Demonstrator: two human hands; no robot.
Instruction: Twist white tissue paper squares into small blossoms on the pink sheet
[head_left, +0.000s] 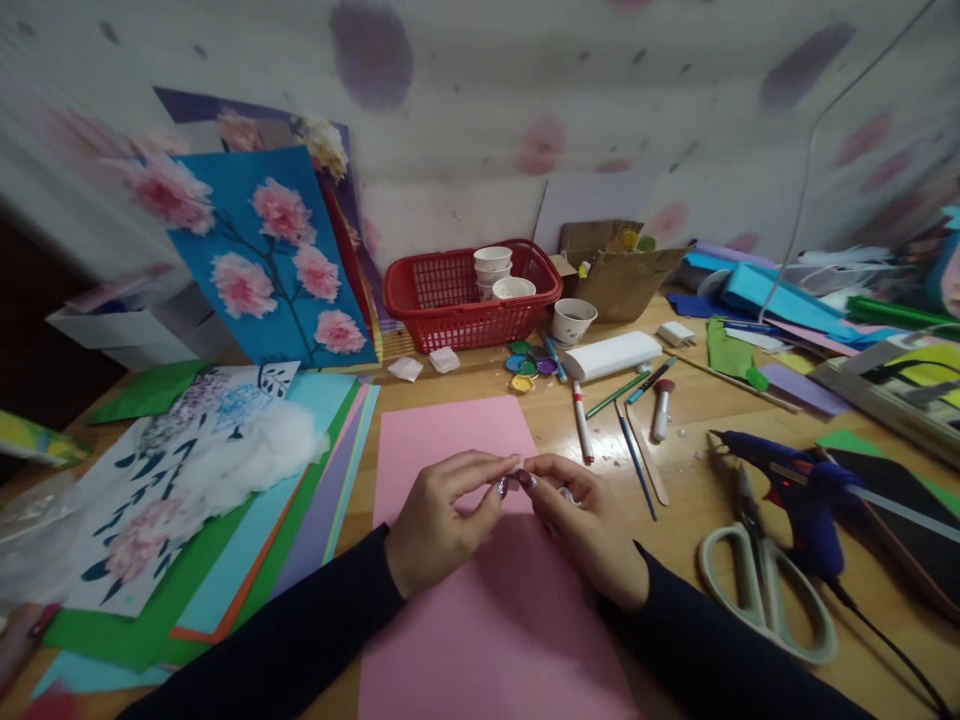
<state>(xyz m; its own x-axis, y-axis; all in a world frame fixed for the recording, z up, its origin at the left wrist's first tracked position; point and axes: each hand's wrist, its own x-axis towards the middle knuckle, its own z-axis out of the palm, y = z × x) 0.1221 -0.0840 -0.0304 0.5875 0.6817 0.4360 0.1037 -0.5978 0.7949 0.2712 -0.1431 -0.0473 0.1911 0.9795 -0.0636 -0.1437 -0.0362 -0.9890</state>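
Around the hands as dial centre, white fluff (pixel 277 450) lies on coloured sheets (pixel 315 530) at nine o'clock; a blue board (pixel 279 262) with pink blossoms stands at ten. The left hand (pixel 450 510), above a pink sheet (pixel 450 425), pinches a small pale piece (pixel 516 467) between thumb and forefinger. A red basket (pixel 420 318) sits at twelve. The right hand (pixel 589 515) pinches the same piece, other fingers curled. Scissors (pixel 765 575) lie at four, a glue gun (pixel 806 500) at three.
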